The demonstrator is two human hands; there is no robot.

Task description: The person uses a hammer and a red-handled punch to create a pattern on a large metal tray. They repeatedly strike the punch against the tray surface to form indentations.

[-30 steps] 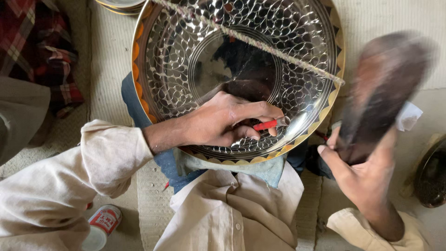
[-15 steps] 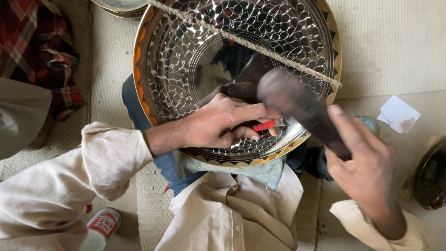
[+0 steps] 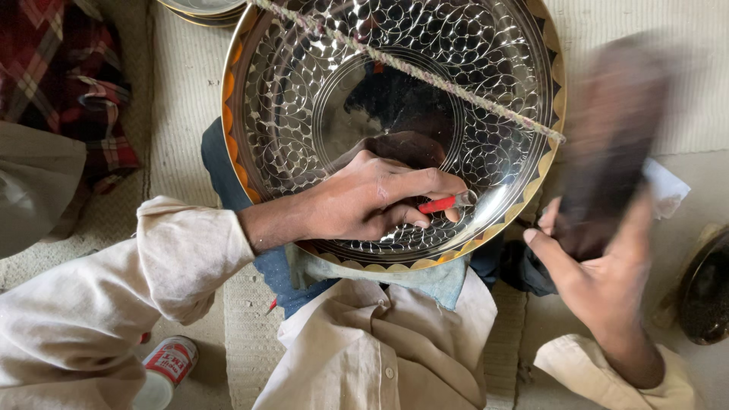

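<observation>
**Tray on lap, hands either side**

Tray [image 3: 304,99] propped on lap, cord [image 3: 425,76] stretched across it. Left hand [image 3: 364,201] resting on tray's lower part, punch [image 3: 444,203] in its grip. Right hand [image 3: 600,266] off tray's right edge, mallet [image 3: 607,144] above it. Can [image 3: 167,364] at lower left.

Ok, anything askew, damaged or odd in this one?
Nothing looks damaged or spilled. The only oddity is the dark mallet in the right hand, motion-blurred. The left hand holds a red-handled tool on the engraved metal tray.
</observation>
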